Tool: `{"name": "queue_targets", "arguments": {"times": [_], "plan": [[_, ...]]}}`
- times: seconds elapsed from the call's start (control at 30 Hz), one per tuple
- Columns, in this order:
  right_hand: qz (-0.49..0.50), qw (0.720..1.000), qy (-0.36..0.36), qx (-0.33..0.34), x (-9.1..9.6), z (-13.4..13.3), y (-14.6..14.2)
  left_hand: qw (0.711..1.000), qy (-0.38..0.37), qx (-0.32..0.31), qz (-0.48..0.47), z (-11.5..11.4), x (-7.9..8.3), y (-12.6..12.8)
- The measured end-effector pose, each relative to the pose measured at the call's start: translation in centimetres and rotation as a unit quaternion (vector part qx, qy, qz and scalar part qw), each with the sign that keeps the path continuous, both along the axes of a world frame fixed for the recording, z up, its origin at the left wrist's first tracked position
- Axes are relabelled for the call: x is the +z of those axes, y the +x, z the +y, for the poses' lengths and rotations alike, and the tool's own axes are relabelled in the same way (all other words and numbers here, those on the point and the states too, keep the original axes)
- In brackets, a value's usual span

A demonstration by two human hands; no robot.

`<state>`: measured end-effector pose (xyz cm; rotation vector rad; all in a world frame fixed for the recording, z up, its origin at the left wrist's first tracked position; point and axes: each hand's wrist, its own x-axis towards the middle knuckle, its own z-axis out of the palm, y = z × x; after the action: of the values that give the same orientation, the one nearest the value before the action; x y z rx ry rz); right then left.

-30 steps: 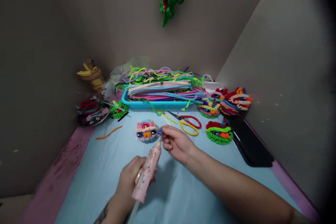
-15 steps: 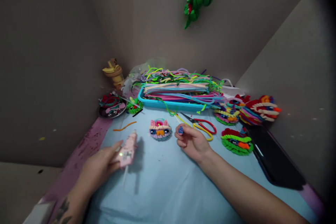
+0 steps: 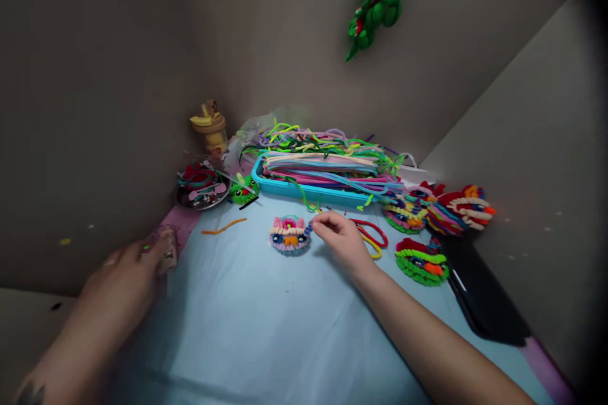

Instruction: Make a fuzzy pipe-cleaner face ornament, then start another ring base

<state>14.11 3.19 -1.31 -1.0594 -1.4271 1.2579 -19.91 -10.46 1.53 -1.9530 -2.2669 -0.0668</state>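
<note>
My left hand (image 3: 126, 272), blurred by motion, is closed round a pink hot glue gun (image 3: 169, 250) over the left edge of the table. Between the fingertips of my right hand (image 3: 342, 239) is a small blue coiled pipe cleaner piece (image 3: 308, 228). It meets the upper right edge of a pipe cleaner owl face (image 3: 289, 242) in the picture; whether they touch I cannot tell. The owl face lies on the light blue cloth, with pink ears, dark eyes and an orange beak. Scissors (image 3: 375, 240) with red and yellow handles lie partly hidden behind my right hand.
Behind the owl face stands a blue tray (image 3: 313, 192) heaped with pipe cleaners. A metal bowl (image 3: 202, 201) and a green face (image 3: 244, 190) sit at the left. Finished pipe cleaner animals (image 3: 422, 262) and a black flat device (image 3: 484, 297) are at the right. An orange strip (image 3: 224, 226) lies left.
My left hand has carried the glue gun leftward to the table's edge. My right hand has moved left, bringing the blue coil up to the owl face. The view has shifted slightly.
</note>
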Motion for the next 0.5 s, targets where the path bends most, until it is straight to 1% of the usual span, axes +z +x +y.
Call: {"name": "queue_targets", "arguments": {"times": [0.03,0.07,0.1,0.13,0.2,0.27,0.3,0.37,0.43,0.5], "plan": [[-0.033,0.999,0.040,0.003,0.2,0.4,-0.3,0.999,-0.012,-0.029,0.017,0.9,0.5,1.7],[-0.060,0.996,0.072,0.005,0.4,0.8,-0.8,0.998,-0.014,-0.063,-0.002,2.1,1.0,3.5],[-0.080,0.992,0.098,0.006,0.5,1.1,-1.3,0.992,-0.028,-0.114,-0.037,3.4,1.2,5.3],[-0.097,0.988,0.119,0.005,0.5,1.3,-1.8,0.986,-0.025,-0.147,-0.069,4.8,1.3,7.0],[-0.124,0.980,0.155,-0.004,0.2,1.6,-2.7,0.973,0.006,-0.192,-0.126,7.7,0.7,9.8],[-0.141,0.974,0.179,-0.011,-0.3,1.7,-3.3,0.951,0.050,-0.221,-0.212,10.1,-0.7,11.6],[-0.146,0.972,0.186,-0.010,-0.6,1.8,-3.5,0.933,0.066,-0.233,-0.267,10.9,-1.6,12.2],[-0.152,0.970,0.189,-0.001,-1.1,1.9,-3.5,0.902,0.089,-0.215,-0.363,11.8,-3.4,12.8],[-0.159,0.969,0.188,0.011,-1.5,2.1,-3.4,0.885,0.099,-0.194,-0.411,11.9,-4.7,13.0],[-0.172,0.966,0.191,0.022,-1.7,2.3,-3.3,0.879,0.097,-0.184,-0.429,11.7,-5.5,12.9]]}}
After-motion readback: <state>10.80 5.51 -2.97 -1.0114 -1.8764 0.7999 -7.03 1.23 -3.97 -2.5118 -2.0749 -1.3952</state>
